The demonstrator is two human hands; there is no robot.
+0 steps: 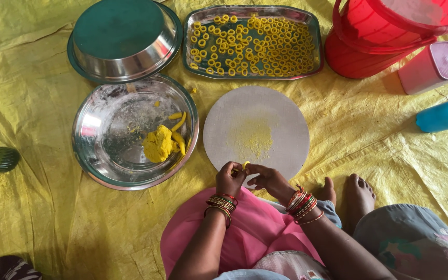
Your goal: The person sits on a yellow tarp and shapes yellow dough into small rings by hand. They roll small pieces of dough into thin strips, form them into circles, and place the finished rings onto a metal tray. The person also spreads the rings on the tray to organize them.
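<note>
both hands meeting over the near edge of the round white board (281, 111), left hand (229, 179) and right hand (266, 178) fingers pinched together on a tiny yellow dough bit (245, 165) — dough lump (157, 144) on steel plate (105, 150) just left, tray of yellow rings (252, 44) beyond

A small piece of yellow dough (245, 165) held over the round board (256, 132).

The dough piece is bright yellow and very small, pinched between the fingertips of the left hand (229, 179) and the right hand (266, 178), so its exact shape cannot be seen. It sits just above the near edge of the pale, flat, round board, which lies on the yellow sheet and has yellow dust in its middle.
</note>
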